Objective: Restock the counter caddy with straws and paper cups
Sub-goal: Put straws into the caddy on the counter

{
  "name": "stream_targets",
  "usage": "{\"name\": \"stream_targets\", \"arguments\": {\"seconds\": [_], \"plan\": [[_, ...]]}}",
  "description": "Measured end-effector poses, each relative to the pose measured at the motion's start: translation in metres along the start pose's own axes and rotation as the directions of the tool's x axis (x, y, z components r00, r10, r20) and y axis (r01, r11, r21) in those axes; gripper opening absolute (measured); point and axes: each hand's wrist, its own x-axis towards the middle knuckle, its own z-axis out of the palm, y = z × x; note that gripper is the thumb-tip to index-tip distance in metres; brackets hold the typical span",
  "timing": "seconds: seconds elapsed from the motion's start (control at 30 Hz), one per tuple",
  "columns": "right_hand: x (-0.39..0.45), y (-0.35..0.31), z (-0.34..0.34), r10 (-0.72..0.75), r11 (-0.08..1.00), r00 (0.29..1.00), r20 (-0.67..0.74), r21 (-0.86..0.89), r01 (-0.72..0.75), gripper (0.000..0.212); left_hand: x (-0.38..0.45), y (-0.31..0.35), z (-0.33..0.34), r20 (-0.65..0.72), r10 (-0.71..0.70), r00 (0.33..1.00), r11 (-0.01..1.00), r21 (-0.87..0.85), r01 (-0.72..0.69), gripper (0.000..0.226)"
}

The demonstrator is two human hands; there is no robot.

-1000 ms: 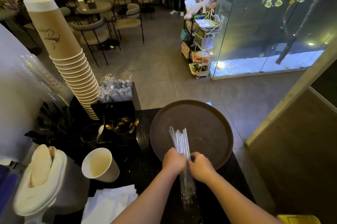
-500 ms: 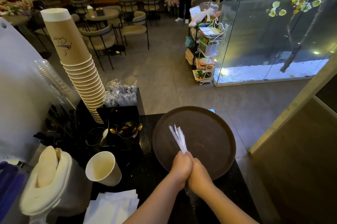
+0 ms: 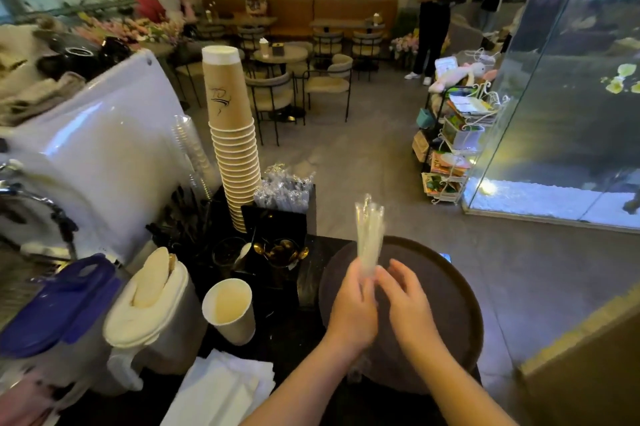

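My left hand (image 3: pixel 353 308) grips a bundle of clear wrapped straws (image 3: pixel 369 235), held upright above the round brown tray (image 3: pixel 450 290). My right hand (image 3: pixel 407 304) is beside it with fingers spread, its fingertips near the bundle's lower end. The black counter caddy (image 3: pixel 277 217) stands to the left, with wrapped straws (image 3: pixel 284 190) in its back compartment and a tall stack of brown paper cups (image 3: pixel 235 148) beside it. A single white paper cup (image 3: pixel 230 308) stands on the counter in front of the caddy.
A stack of clear plastic cups (image 3: pixel 194 152) leans behind the paper cups. White napkins (image 3: pixel 221 391), a white pitcher (image 3: pixel 152 314) and a blue-lidded container (image 3: pixel 59 314) sit at the left. Gold spoons (image 3: pixel 280 252) fill a caddy cup. A person stands far back by a rack.
The straw bundle has been lifted from low over the tray to upright. My right hand has come off it and opened. The camera has tilted up.
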Motion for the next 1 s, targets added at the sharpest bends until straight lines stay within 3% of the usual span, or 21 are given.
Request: {"name": "stream_targets", "arguments": {"seconds": [0.1,0.27,0.43,0.53,0.63,0.73,0.9,1.0], "plan": [[0.023,-0.040,0.012,0.070,0.997,0.988,0.139,0.017,-0.073,0.044,-0.004,0.011,-0.006,0.093,0.101,0.991,0.969,0.216,-0.119,0.045],[0.053,-0.078,0.051,0.125,0.972,0.983,0.135,0.182,-0.149,0.017,0.012,0.028,-0.029,0.032,0.216,0.976,0.866,0.455,-0.207,0.064],[0.092,-0.116,0.090,-0.157,0.983,0.987,0.021,0.103,0.154,0.023,0.060,0.049,-0.076,0.138,0.389,0.911,0.852,0.322,-0.413,0.079],[0.123,-0.141,0.105,-0.316,0.948,0.948,-0.026,0.025,0.317,0.026,0.095,0.061,-0.116,0.166,0.435,0.885,0.846,0.260,-0.465,0.070],[0.150,-0.159,0.123,-0.376,0.925,0.926,-0.026,0.046,0.377,0.028,0.127,0.069,-0.151,0.096,0.461,0.882,0.853,0.226,-0.471,0.051],[0.173,-0.175,0.142,-0.413,0.904,0.910,-0.036,0.106,0.415,0.025,0.158,0.071,-0.177,0.058,0.404,0.913,0.889,0.212,-0.407,0.046],[0.204,-0.202,0.160,-0.479,0.869,0.876,-0.049,0.110,0.482,0.021,0.199,0.065,-0.203,0.021,0.257,0.966,0.887,0.392,-0.244,0.061],[0.217,-0.216,0.165,-0.505,0.850,0.858,-0.088,0.122,0.513,0.020,0.212,0.057,-0.210,0.091,0.147,0.985,0.850,0.498,-0.173,0.064]]}}
